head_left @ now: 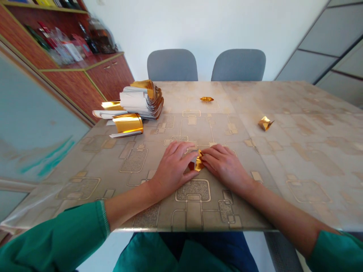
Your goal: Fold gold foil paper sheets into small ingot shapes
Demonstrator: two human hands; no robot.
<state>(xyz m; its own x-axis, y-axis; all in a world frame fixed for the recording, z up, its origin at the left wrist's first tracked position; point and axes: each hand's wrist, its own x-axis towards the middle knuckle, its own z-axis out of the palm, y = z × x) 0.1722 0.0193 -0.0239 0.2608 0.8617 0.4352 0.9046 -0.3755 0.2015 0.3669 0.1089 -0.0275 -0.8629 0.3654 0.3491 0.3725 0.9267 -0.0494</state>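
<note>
A small folded piece of gold foil paper [199, 160] is between my two hands, low over the table near its front edge. My left hand [176, 162] grips it from the left, thumb at the near end and index finger at the far end, with the other fingers stretched forward. From the right, the bent fingers of my right hand [224, 162] close on the same piece and hide its right side.
Stacked gold and white foil paper sheets [138, 102] lie at the back left. A folded gold piece [207, 99] rests at the far middle, and another gold piece [265, 123] to the right. Two grey chairs [172, 65] stand behind the patterned table [306, 151].
</note>
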